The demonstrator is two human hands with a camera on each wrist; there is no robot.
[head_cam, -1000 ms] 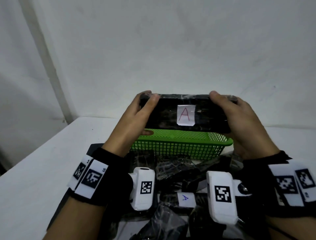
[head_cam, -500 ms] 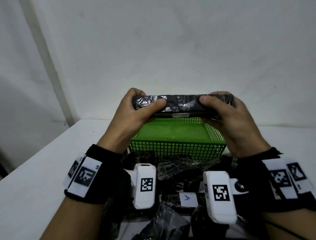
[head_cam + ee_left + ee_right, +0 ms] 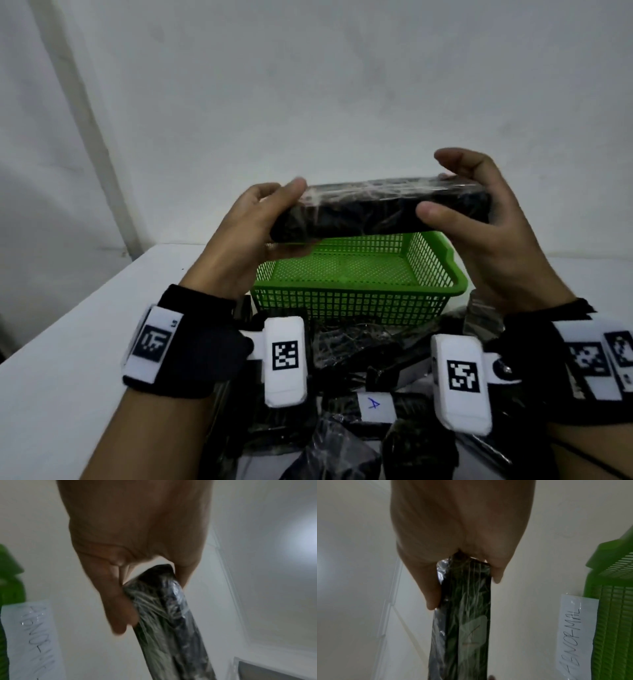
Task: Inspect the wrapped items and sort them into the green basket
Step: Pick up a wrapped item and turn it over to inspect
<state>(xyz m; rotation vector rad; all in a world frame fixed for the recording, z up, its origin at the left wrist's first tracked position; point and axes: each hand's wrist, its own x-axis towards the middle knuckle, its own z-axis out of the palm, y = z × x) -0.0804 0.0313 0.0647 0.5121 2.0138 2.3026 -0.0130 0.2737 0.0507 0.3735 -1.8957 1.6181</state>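
A long black item wrapped in clear film (image 3: 376,214) hangs level above the green basket (image 3: 356,301), held at both ends. My left hand (image 3: 270,219) grips its left end, thumb on top and fingers under it. My right hand (image 3: 459,202) holds the right end, thumb on the near face, forefinger raised above the top edge. In the left wrist view the wrapped item (image 3: 171,615) runs away from my left hand (image 3: 130,588). The right wrist view shows the wrapped item (image 3: 465,615) with a white label on one face, pinched by my right hand (image 3: 464,582).
A pile of black wrapped items (image 3: 359,394) lies on the white table (image 3: 68,377) in front of the basket, one with a white "A" label (image 3: 375,406). A handwritten paper label (image 3: 576,632) lies beside the green basket (image 3: 614,601). A white wall stands behind.
The wrapped item turned: its "A" label faced me, then tipped down and away, leaving a plain black side toward me. My right forefinger lifted off the top edge.
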